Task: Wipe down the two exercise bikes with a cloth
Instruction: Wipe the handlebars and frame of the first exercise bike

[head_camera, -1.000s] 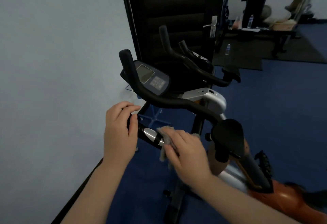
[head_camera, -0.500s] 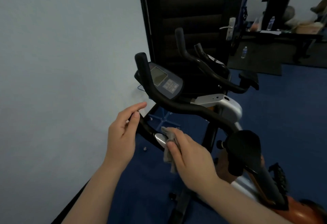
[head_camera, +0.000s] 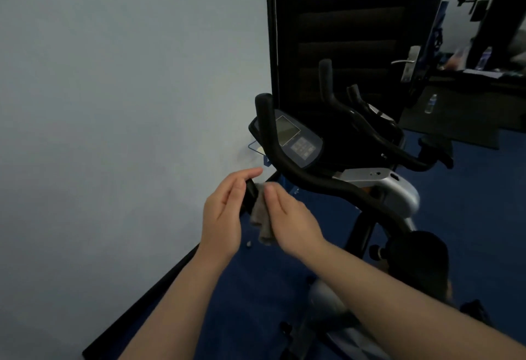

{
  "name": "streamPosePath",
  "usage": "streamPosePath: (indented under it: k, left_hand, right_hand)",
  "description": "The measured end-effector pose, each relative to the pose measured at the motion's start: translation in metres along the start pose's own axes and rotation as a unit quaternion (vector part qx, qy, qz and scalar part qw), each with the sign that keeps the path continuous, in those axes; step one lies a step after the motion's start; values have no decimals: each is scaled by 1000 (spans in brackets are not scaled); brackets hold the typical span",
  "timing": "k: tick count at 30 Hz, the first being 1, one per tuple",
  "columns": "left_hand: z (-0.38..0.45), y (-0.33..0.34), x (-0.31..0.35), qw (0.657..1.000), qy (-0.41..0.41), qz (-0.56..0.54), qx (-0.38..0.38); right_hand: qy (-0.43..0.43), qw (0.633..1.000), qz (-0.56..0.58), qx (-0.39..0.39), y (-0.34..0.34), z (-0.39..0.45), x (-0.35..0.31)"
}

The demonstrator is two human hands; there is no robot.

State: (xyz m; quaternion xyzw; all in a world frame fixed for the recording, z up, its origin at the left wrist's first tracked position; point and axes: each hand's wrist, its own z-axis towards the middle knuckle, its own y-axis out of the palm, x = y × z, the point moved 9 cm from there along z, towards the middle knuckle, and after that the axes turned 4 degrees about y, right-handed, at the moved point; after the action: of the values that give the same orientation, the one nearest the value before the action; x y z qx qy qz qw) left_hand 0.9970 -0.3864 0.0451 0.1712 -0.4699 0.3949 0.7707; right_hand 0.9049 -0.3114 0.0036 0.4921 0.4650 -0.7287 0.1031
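Note:
The near exercise bike has a black handlebar point(head_camera: 310, 180), a console point(head_camera: 296, 140) and a silver body point(head_camera: 398, 189). My left hand point(head_camera: 225, 214) holds the end of its lower left grip point(head_camera: 250, 194), thumb and fingers around it. My right hand point(head_camera: 290, 220) holds a grey cloth point(head_camera: 262, 220) wrapped against that grip, with the cloth's tail hanging below. The bike's black saddle point(head_camera: 418, 257) is at the right. A second bike's handlebars point(head_camera: 370, 129) stand behind the first, in front of the dark door.
A pale wall point(head_camera: 113, 103) runs close on the left with a black skirting point(head_camera: 148, 291). A dark door point(head_camera: 355, 18) with a metal handle point(head_camera: 407, 62) stands behind the bikes. Blue carpet point(head_camera: 484, 203) spreads to the right; a water bottle point(head_camera: 431, 103) stands farther back.
My right hand has slid the cloth up along the lower grip toward my left hand, covering the silver sensor pad. The view has shifted left.

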Motion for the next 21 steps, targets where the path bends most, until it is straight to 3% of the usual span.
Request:
streamPosePath:
  k: [5,9,11,14,16,21]
  left_hand:
    - [0,-1,-1,1000,9,-5,6]
    - [0,-1,-3,1000,13,5,12]
    - [0,-2,-3,999,18,9,30]
    - [-2,1,-3,998,26,50,19]
    - [-5,4,0,993,50,106,1]
    - [-18,17,11,970,113,216,28]
  right_hand:
    - [-77,996,-47,-2,2,-11,-10]
    - [22,997,22,-64,1,3,9]
    - [71,995,59,-37,5,12,3]
    - [-2,998,-27,49,4,-3,-16]
    - [-64,992,-80,67,-3,-27,-15]
    - [-77,980,-163,86,-34,-75,36]
